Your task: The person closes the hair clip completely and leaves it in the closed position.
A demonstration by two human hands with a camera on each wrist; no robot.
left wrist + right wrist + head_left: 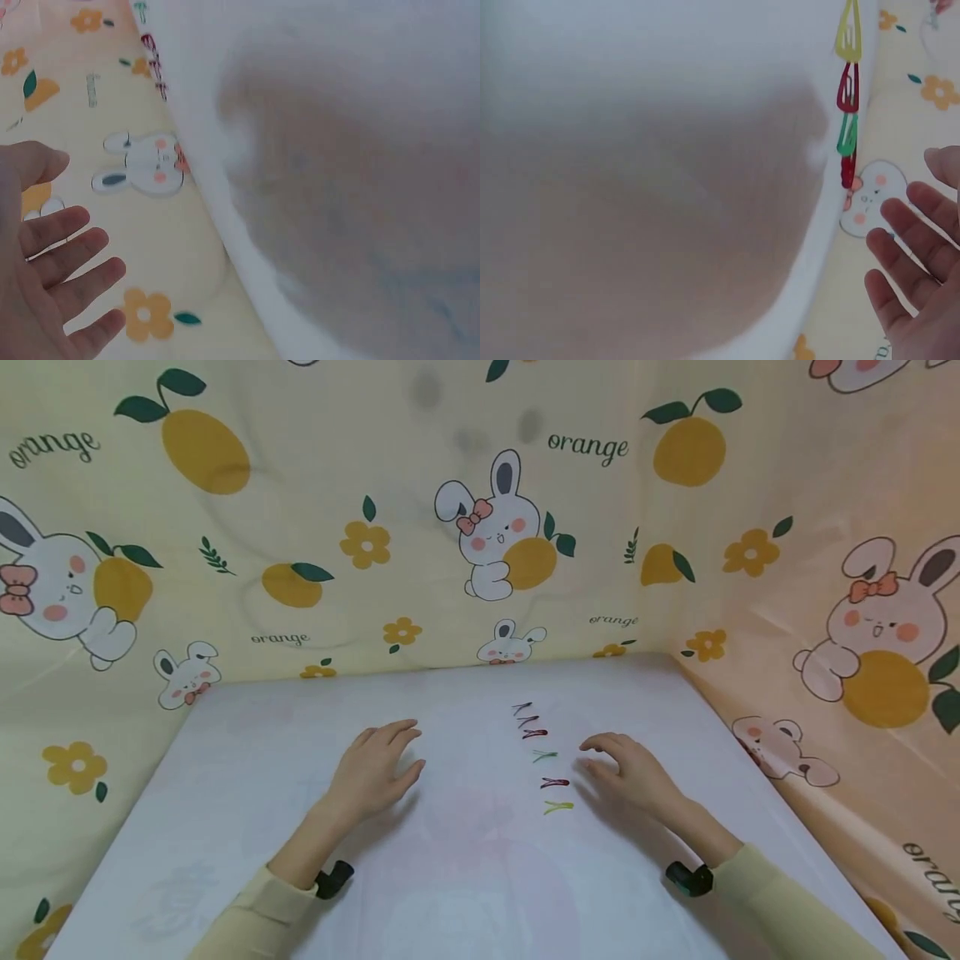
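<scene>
Several snap hair clips lie in a column on the white tabletop, right of its middle. Nearest is a yellow-green hair clip [558,807], then a dark red hair clip [555,782], a green hair clip [545,755] and another red hair clip [535,733]. Two thin dark clips [528,721] at the far end are too small to make out well. My right hand [630,777] hovers just right of the column, fingers loosely bent, holding nothing. Left of the clips and apart from them, my left hand [375,768] hangs over the table, fingers spread and holding nothing.
The white table [450,860] runs back to a cloth [420,468] printed with rabbits and oranges, which also hangs along both sides. Each wrist wears a small black camera, as on the left wrist [334,879].
</scene>
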